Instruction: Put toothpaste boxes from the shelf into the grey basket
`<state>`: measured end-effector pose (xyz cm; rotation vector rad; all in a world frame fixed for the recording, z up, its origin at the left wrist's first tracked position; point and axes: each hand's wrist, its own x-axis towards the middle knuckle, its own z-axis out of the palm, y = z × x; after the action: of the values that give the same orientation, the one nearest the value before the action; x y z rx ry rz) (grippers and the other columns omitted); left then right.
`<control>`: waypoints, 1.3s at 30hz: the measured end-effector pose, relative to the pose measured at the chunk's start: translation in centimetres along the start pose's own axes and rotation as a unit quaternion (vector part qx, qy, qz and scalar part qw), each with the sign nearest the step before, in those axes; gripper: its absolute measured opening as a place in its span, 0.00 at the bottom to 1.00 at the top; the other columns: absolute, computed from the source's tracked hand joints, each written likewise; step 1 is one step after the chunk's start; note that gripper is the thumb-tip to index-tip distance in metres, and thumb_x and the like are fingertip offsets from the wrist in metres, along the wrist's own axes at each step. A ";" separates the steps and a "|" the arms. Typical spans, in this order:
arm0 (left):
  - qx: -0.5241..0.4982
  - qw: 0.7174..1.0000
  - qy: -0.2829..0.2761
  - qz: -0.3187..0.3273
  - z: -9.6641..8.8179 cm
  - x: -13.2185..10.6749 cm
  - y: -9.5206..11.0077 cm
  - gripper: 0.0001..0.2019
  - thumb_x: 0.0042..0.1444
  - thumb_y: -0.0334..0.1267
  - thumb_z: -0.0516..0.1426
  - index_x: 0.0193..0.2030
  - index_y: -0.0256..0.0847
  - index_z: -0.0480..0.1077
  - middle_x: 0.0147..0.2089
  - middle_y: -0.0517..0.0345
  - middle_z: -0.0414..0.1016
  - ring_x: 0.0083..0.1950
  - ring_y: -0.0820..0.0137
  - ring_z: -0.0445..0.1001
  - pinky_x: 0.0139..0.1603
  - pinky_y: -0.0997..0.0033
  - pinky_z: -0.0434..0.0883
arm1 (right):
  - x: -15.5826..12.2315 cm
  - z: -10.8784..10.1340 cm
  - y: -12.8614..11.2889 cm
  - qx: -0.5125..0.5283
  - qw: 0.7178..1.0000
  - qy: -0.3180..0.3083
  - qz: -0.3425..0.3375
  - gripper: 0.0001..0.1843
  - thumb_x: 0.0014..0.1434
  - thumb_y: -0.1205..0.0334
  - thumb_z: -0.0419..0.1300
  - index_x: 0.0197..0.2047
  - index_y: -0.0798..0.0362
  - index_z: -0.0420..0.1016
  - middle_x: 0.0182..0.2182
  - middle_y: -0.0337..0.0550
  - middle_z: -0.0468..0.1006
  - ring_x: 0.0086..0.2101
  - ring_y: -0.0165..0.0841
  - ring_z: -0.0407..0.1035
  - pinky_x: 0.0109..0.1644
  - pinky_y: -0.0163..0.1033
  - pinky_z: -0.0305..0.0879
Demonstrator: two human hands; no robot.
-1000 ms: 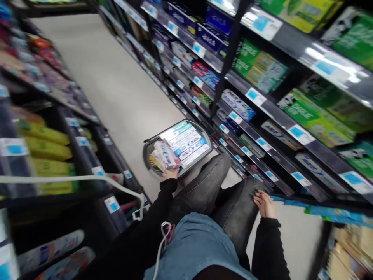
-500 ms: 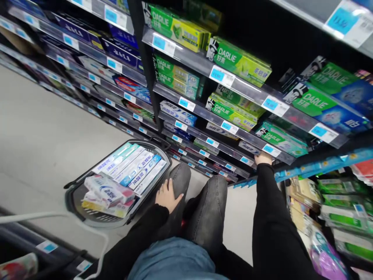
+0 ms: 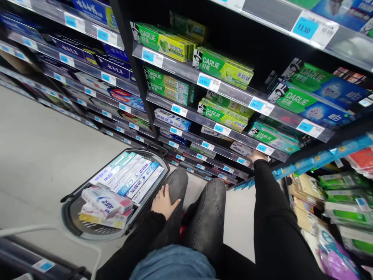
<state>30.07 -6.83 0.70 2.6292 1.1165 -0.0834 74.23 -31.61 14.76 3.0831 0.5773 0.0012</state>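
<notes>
My left hand [image 3: 164,202] rests flat on my left knee with its fingers spread, holding nothing. On a lower shelf at the right, my right hand [image 3: 258,156] is closed at the right end of a white toothpaste box [image 3: 241,148]. The shelf above and its price tag partly cover those fingers. Beside my left leg a grey shopping basket [image 3: 67,217] stands on the floor. Inside it, several white and blue toothpaste boxes [image 3: 136,177] lie side by side. A pink and white box [image 3: 106,200] lies on others at the basket's near end.
Shelves of toothpaste rise in front, with green Darlie boxes [image 3: 223,67] above my right hand. A dark upright post [image 3: 135,77] divides the shelving. Packaged goods [image 3: 346,206] hang at the right. A dark shelf edge [image 3: 23,252] and a pale curved bar [image 3: 78,239] are at lower left.
The view has shifted slightly. My right hand and the white toothpaste box at its fingers have moved a little, and more of the box shows. My left hand stays on the knee.
</notes>
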 end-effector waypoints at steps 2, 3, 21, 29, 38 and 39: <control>-0.005 1.000 0.012 0.006 0.1 0.0 -0.1 0.42 0.53 0.56 0.54 0.69 0.29 0.54 0.67 0.32 0.57 0.61 0.46 0.66 0.57 0.54 0.66 | -0.9 0.0 -0.5 -0.008 1.000 0.023 -0.017 0.26 0.57 0.53 0.61 0.56 0.56 0.69 0.49 0.57 0.74 0.47 0.43 0.67 0.52 0.44 0.59; -0.006 1.000 0.016 0.009 0.2 0.0 -0.1 0.42 0.54 0.55 0.53 0.69 0.27 0.53 0.66 0.31 0.57 0.60 0.46 0.66 0.57 0.54 0.66 | -1.5 0.0 -0.8 -0.011 0.999 0.041 -0.029 0.25 0.58 0.53 0.60 0.56 0.57 0.68 0.49 0.58 0.74 0.48 0.44 0.66 0.52 0.45 0.58; -0.640 0.723 -0.016 0.259 -15.1 0.3 8.6 0.52 0.41 0.46 0.71 0.70 0.48 0.48 0.71 0.38 0.49 0.68 0.52 0.57 0.58 0.52 0.69 | -19.7 -11.5 -9.5 0.162 0.860 0.272 -0.401 0.19 0.56 0.63 0.62 0.51 0.53 0.69 0.43 0.48 0.78 0.40 0.41 0.68 0.43 0.45 0.61; -0.714 0.603 0.011 0.355 -21.7 -1.2 9.0 0.26 0.37 0.37 0.73 0.43 0.41 0.68 0.43 0.52 0.78 0.47 0.56 0.79 0.50 0.56 0.74 | -23.8 -15.3 -11.7 0.209 0.854 0.210 -0.429 0.21 0.56 0.57 0.65 0.52 0.51 0.69 0.42 0.46 0.79 0.40 0.41 0.71 0.42 0.45 0.64; -0.759 0.578 0.057 0.294 -21.4 -2.3 5.3 0.27 0.34 0.45 0.73 0.41 0.49 0.70 0.41 0.61 0.77 0.46 0.57 0.79 0.54 0.50 0.72 | -24.1 -16.3 -8.0 0.375 0.830 0.133 -0.391 0.27 0.49 0.55 0.71 0.52 0.48 0.72 0.43 0.46 0.78 0.42 0.43 0.73 0.43 0.46 0.68; -0.757 0.575 0.054 0.306 -21.4 -2.3 5.1 0.27 0.34 0.45 0.73 0.42 0.49 0.71 0.41 0.62 0.76 0.47 0.58 0.78 0.54 0.51 0.72 | -24.2 -16.3 -7.8 0.405 0.816 0.128 -0.393 0.28 0.47 0.57 0.72 0.52 0.47 0.72 0.43 0.46 0.78 0.43 0.43 0.73 0.44 0.47 0.69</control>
<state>30.87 -5.74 22.82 1.1685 -0.0577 0.8020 48.86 -33.02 30.99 3.2225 2.3696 0.2229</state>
